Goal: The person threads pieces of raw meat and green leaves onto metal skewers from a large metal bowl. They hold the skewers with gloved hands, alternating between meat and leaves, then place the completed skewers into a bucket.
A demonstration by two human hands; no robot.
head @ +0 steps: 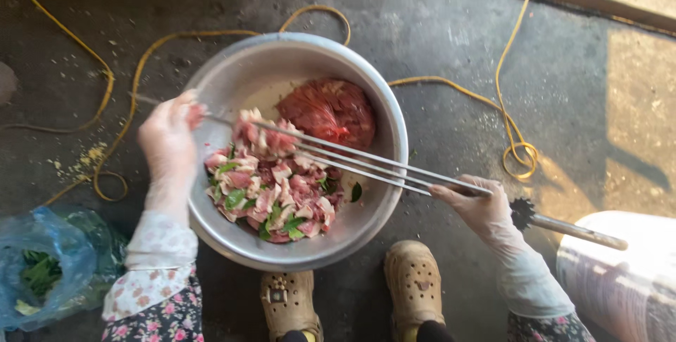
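Observation:
A large metal bowl (373,88) sits on the dark floor, filled with cut raw meat (282,187) mixed with green leaves and a red plastic bag (329,111) of meat at its far side. My right hand (473,204), in a thin glove, grips a bundle of long metal skewers (366,162) that reach left across the bowl. Several meat pieces (262,135) are threaded on one skewer. My left hand (169,141), also gloved, holds a piece of meat at that skewer's pointed end over the bowl's left rim.
A yellow cord (503,81) loops over the floor behind and beside the bowl. A blue plastic bag (49,264) with green leaves lies at the lower left. A pale cylinder (620,278) stands at the lower right. My two tan clogs (415,278) are below the bowl.

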